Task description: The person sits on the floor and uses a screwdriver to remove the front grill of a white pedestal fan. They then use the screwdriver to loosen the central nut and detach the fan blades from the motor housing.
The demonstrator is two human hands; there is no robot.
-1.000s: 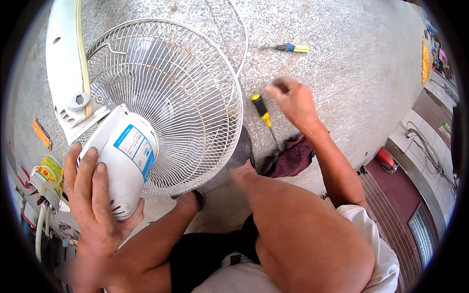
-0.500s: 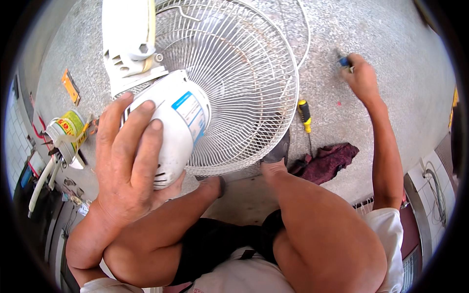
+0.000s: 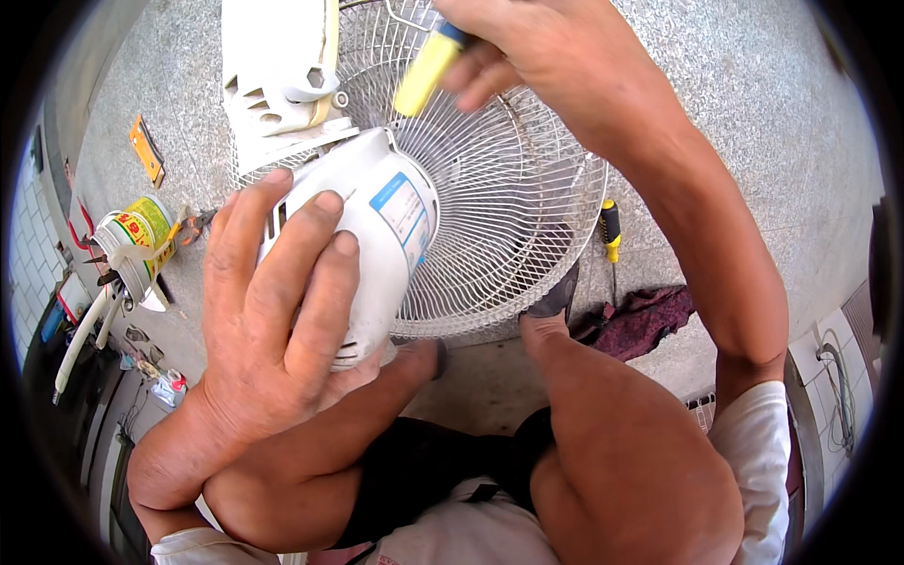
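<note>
My left hand [image 3: 268, 320] grips the white fan motor housing [image 3: 381, 273], which has a blue-and-white label and lies on its wire guard [image 3: 504, 217]. The white stand piece [image 3: 273, 75] extends beyond the housing toward the top of the view. My right hand [image 3: 527, 52] holds a yellow-and-blue screwdriver [image 3: 427, 71] above the guard, near the joint between housing and stand; its tip is hidden.
A black-and-yellow screwdriver [image 3: 611, 221] and dark maroon cloth [image 3: 640, 320] lie on the speckled surface [image 3: 716, 85] at right. At left are an orange flat tool [image 3: 147, 151] and a container [image 3: 141, 231] with pliers around it.
My right hand reached to the blue-and-yellow screwdriver, picked it up and brought it left over the fan. My left hand stays on the housing; the whole view has shifted.
</note>
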